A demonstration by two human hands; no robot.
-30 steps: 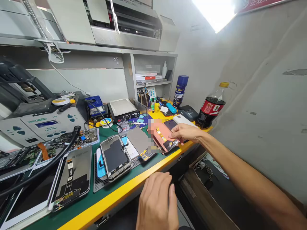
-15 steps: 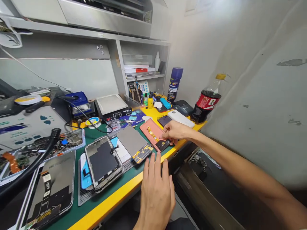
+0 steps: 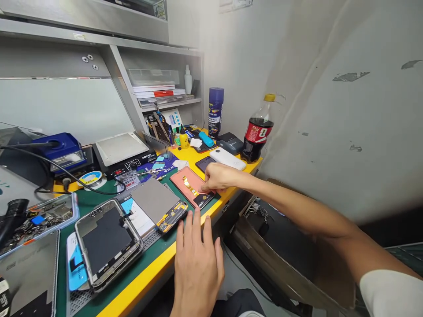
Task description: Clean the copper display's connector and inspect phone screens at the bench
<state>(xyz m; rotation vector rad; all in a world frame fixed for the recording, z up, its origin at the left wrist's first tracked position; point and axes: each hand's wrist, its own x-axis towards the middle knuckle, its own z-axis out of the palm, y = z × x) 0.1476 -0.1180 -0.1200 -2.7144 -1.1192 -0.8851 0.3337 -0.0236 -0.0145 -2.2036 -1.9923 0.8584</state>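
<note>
A phone screen (image 3: 182,180) with a salmon-pink backing and a gold flex cable (image 3: 190,187) lies back side up near the desk's front edge. My right hand (image 3: 220,177) is closed at its right edge, thumb on the backing near the cable; the other fingertips are mostly hidden. In front of the desk edge, my left hand (image 3: 199,262) is open, palm down with fingers spread, holding nothing. Just beyond its fingertips lies a grey-backed phone screen assembly (image 3: 157,200) with gold flex parts. Farther left is an opened phone (image 3: 109,237) with a black panel inside.
Behind the pink screen lie a dark phone (image 3: 204,163) and a white phone (image 3: 228,159). A cola bottle (image 3: 259,132) and a blue spray can (image 3: 216,112) stand by the wall. A heating plate (image 3: 122,147) sits at the back; a parts tray (image 3: 74,207) is on the left.
The view has turned right, so the bench things appear farther left. My right hand stays at the pink-backed screen's edge. My left hand remains spread by the desk edge.
</note>
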